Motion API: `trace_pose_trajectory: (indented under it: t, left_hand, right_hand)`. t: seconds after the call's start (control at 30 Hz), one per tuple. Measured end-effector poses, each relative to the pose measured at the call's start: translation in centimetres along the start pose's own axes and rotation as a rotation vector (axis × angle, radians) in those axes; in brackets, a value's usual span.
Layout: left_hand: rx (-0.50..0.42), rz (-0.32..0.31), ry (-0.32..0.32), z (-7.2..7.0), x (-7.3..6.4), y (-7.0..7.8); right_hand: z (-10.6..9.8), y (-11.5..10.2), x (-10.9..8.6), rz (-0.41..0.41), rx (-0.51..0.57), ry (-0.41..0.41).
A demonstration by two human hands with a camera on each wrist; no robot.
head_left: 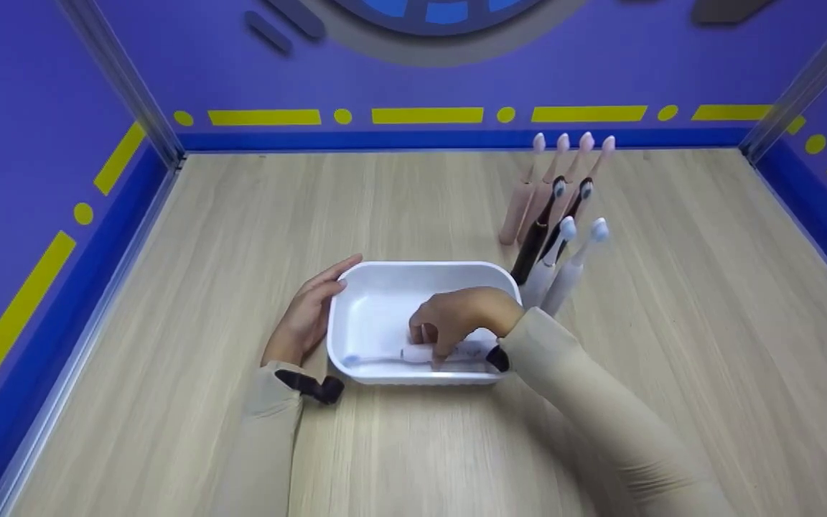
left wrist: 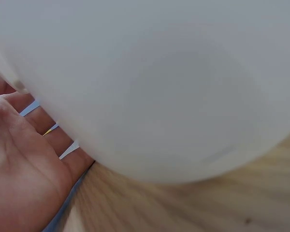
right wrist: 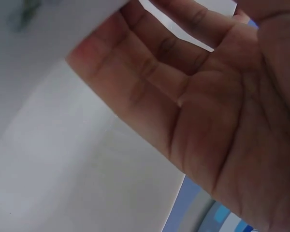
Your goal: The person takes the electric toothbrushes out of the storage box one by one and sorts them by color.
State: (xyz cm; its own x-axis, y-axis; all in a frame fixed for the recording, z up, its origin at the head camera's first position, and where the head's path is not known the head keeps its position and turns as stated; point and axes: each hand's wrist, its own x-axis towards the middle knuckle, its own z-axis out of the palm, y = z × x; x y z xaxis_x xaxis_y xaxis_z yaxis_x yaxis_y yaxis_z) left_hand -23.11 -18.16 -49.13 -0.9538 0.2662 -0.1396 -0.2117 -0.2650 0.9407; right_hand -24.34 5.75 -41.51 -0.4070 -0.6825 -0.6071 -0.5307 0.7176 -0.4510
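A white rectangular plastic bin (head_left: 377, 287) sits on the wooden table. My left hand (head_left: 307, 316) rests against its left side, thumb at the rim; in the left wrist view its fingers (left wrist: 53, 140) lie fairly straight along the outer wall. Inside the bin, my right hand (head_left: 453, 319) pinches the handle of a white electric toothbrush (head_left: 417, 353), which lies lengthwise along the near wall, head to the left. The handle (right wrist: 38, 48) looms close in the right wrist view, hiding the fingertips.
Upright electric toothbrushes stand behind and right of the bin: several pink ones (head_left: 516, 213), two black ones (head_left: 530, 250) and two white ones (head_left: 566, 282). Blue panels (head_left: 413, 86) with yellow marks enclose the table (head_left: 270, 208) at the back and sides.
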Motion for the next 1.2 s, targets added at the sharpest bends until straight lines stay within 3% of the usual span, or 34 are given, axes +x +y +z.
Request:
trace_pose_trajectory:
  t: [0.57, 1.0, 1.2]
  left_hand:
    - [-0.004, 0.0, 0.004, -0.1, 0.1, -0.1]
    - [-0.006, -0.002, 0.003, 0.0, 0.1, 0.0]
    - [-0.022, -0.003, -0.009, -0.1, 0.0, -0.1]
  right_hand:
    - [-0.1, 0.2, -0.3, -0.003, -0.023, 0.049]
    - [-0.9, 0.2, -1.1, -0.064, -0.028, 0.088]
    - [-1.3, 0.1, -1.9, -0.129, -0.064, 0.137]
